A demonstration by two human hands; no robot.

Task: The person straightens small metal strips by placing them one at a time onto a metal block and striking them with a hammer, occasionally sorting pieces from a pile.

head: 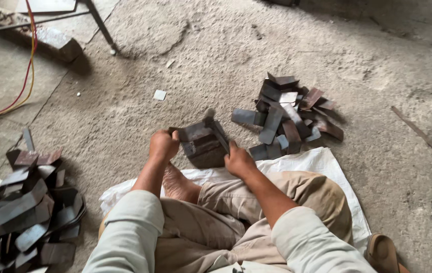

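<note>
- The concrete floor (216, 60) fills my view, rough and dusty, carrying everything else.
- A white sack (322, 162) lies spread on the floor under my folded legs, its far edge just beside the right-hand pile.
- A big heap of dark metal plates (24, 212) sits at the floor's lower left corner.
- A smaller pile of plates (289, 119) lies beyond the sack's far right edge, near my right hand.
- Between my hands I hold a stack of metal plates (203, 144), standing on the floor just past my bare foot (178, 184).
- My left hand (163, 146) is closed in a fist around the stack's left edge.
- My right hand (238, 161) is curled, gripping the stack's right edge.
- Red and yellow cables (26, 76) run along the far left edge.
</note>
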